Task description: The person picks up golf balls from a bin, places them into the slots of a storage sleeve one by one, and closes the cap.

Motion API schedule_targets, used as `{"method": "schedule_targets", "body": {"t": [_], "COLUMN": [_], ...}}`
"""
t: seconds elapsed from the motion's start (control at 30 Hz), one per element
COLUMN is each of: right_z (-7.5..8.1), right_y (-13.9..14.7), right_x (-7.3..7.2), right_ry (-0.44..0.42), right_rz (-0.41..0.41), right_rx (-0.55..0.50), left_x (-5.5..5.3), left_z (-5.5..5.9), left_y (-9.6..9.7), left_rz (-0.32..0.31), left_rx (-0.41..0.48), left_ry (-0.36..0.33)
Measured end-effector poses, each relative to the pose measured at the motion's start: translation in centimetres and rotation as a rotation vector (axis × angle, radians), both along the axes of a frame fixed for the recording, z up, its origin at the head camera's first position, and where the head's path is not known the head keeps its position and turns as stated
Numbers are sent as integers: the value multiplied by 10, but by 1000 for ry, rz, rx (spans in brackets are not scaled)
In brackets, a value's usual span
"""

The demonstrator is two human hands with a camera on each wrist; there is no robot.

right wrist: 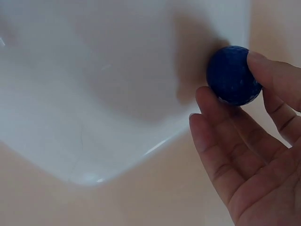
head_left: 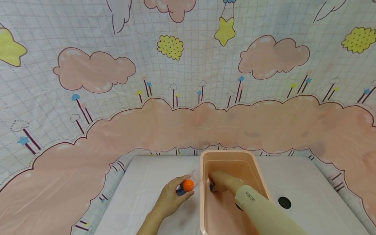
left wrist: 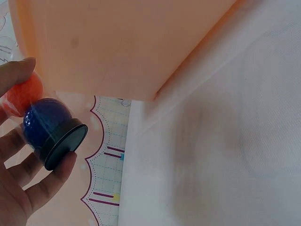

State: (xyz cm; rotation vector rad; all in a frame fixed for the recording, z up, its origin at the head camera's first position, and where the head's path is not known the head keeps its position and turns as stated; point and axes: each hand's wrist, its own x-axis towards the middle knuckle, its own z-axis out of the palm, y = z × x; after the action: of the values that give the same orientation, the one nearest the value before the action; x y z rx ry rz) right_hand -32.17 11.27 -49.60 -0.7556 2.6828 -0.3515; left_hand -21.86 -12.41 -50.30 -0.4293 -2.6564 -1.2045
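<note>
Left hand (head_left: 171, 195): fingers and thumb wrapped round a clear tube (head_left: 195, 179), tilted, its rim end pointing away from the palm towards the bin. Right hand (head_left: 221, 181): thumb and fingers pinched on a blue ball (right wrist: 233, 75), down inside the peach bin (head_left: 229, 164); we cannot tell whether the ball touches the floor beneath it.

Handling (our judgement): the tube looks light, stiff and thin-walled, slick enough to turn in the fingers and perhaps liable to crack if squeezed. We would take hold round the lower body, just above the black cap (left wrist: 68, 143), roughly where the left hand has it. The blue ball looks hard, light and inclined to roll; we favour thumb and fingertips on opposite sides, at its widest part.

Containers: the tube carries two balls. A second blue ball (left wrist: 44, 120) sits at the capped end, within the left fingers; an orange ball (head_left: 188, 185) sits beyond it, by the thumb. The bin surrounds the right hand; a dark item (head_left: 239, 207) in it is partly hidden by the right sleeve (head_left: 261, 209), identity unclear. Outside, right of that sleeve, a black disc (head_left: 284, 202) lies on the white table (head_left: 293, 176).
</note>
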Motion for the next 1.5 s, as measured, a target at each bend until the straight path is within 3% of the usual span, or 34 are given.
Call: {"method": "schedule_targets", "body": {"t": [0.33, 0.63, 0.9, 1.2, 1.5], "right_z": [1, 7, 21, 37, 52], "right_y": [2, 4, 8, 15, 24], "right_x": [1, -2, -6, -11, -1], "right_ry": [26, -16, -25, -42, -87], "right_rz": [14, -18, -122, -52, -8], "right_rx": [21, -63, -79, -150, -308], "left_x": [1, 1, -1, 0, 1], "left_z": [-1, 1, 3, 5, 8], "left_y": [-1, -2, -1, 0, 0], "left_rz": [-3, -4, -10, -6, -5], "left_rx": [1, -9, -15, -23, -29], "left_ry": [5, 13, 33, 12, 24]}}
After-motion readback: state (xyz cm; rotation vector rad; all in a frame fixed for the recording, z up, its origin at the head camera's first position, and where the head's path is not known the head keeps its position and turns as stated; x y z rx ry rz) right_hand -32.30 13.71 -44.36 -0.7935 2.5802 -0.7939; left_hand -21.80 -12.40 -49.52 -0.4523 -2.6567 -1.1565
